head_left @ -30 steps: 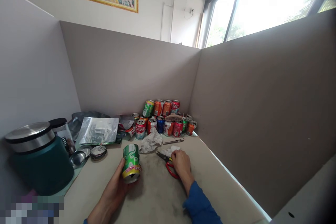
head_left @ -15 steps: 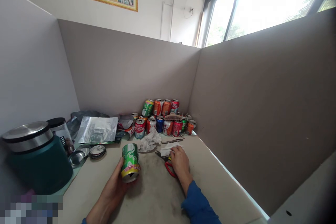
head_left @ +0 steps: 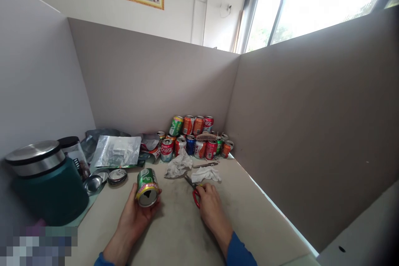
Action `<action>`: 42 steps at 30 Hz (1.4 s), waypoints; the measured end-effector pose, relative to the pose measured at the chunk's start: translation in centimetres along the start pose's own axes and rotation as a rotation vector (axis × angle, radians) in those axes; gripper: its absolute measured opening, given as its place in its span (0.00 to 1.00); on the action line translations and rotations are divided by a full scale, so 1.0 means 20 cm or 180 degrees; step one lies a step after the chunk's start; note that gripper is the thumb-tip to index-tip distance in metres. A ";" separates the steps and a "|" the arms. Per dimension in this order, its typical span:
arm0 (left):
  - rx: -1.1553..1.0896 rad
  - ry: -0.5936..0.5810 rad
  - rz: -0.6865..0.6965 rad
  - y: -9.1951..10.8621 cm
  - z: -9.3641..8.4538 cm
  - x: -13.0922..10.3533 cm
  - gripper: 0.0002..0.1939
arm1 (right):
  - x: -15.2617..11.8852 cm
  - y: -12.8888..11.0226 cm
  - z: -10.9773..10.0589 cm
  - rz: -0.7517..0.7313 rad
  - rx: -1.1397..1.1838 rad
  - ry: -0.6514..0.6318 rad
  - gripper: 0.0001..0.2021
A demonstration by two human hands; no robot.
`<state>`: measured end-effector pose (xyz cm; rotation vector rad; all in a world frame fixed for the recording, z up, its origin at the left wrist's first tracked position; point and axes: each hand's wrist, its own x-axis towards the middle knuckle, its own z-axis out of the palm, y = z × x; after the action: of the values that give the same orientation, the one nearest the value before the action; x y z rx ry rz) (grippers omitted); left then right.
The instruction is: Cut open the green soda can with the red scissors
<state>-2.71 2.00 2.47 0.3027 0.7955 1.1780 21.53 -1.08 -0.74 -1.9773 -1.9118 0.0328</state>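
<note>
In the head view, the left hand (head_left: 133, 215), at the lower centre-left of the frame, grasps a green drink can (head_left: 146, 178) with a pink and yellow band near its end. The can is tilted so that its silver end, with a dark opening, faces the camera; it is held above the tabletop (head_left: 174, 232).

The right hand (head_left: 212, 203), right of the lower centre, has its fingers over the handles of red-handled scissors (head_left: 195, 197), whose dark blades point toward the upper left; whether the fingers have closed around the handles, I cannot tell. Just beyond this hand lies a crumpled white cloth or tissue (head_left: 206, 174), with a larger wad of tissue (head_left: 179, 164) to its left and a slim metal tool (head_left: 205, 165) behind it.

At mid-frame, drink cans (head_left: 188, 125) stand stacked against the partition (head_left: 152, 70). At the left sit a silver pouch (head_left: 116, 151), round metal lids (head_left: 117, 176) and a teal container (head_left: 51, 193) with a steel lid.
</note>
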 end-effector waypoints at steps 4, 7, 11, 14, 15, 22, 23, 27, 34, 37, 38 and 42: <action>-0.0041 -0.0188 0.0085 0.00 -0.01 0.01 0.20 | -0.01 -0.02 -0.06 -0.0299 0.0507 -0.0304 0.16; -0.0073 -0.0234 0.0061 0.00 -0.01 0.01 0.21 | -0.02 -0.04 -0.08 -0.0695 0.0756 -0.0477 0.16; -0.0192 -0.0183 -0.0028 0.00 -0.02 0.02 0.24 | -0.03 -0.05 -0.09 -0.0585 0.0603 -0.0538 0.15; -0.0299 -0.0130 -0.0115 0.00 -0.02 0.02 0.27 | -0.03 -0.05 -0.08 -0.0640 0.0735 -0.0495 0.13; -0.0333 -0.0114 -0.0147 0.00 -0.02 0.02 0.27 | -0.03 -0.04 -0.07 -0.0637 0.0875 -0.0457 0.13; -0.0381 -0.0227 -0.0252 0.00 -0.05 0.03 0.29 | 0.02 0.00 0.01 -0.0377 0.1955 0.0165 0.12; -0.0376 -0.0218 -0.0259 0.00 -0.05 0.03 0.29 | 0.02 0.00 0.02 -0.0344 0.1941 0.0257 0.12; -0.0351 -0.0101 -0.0247 0.00 -0.04 0.04 0.29 | 0.02 0.01 0.01 -0.0301 0.1450 0.0239 0.11; -0.0089 -0.0127 -0.0275 0.00 -0.01 0.01 0.29 | 0.00 -0.02 -0.03 -0.0276 0.0817 0.0024 0.12; 0.0058 -0.0203 -0.0200 -0.01 -0.01 0.00 0.25 | 0.00 -0.01 -0.03 -0.0221 0.0636 -0.0017 0.12; 0.0080 -0.0224 -0.0151 -0.02 -0.01 0.00 0.23 | 0.00 -0.01 -0.03 -0.0205 0.0593 -0.0022 0.12; 0.0138 -0.0276 0.0004 -0.03 -0.01 0.01 0.19 | 0.00 -0.01 -0.03 -0.0258 0.0361 -0.0026 0.11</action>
<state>-2.27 1.86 1.93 0.3876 0.7459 1.1422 21.50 -1.23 -0.09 -1.8276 -1.9489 0.1246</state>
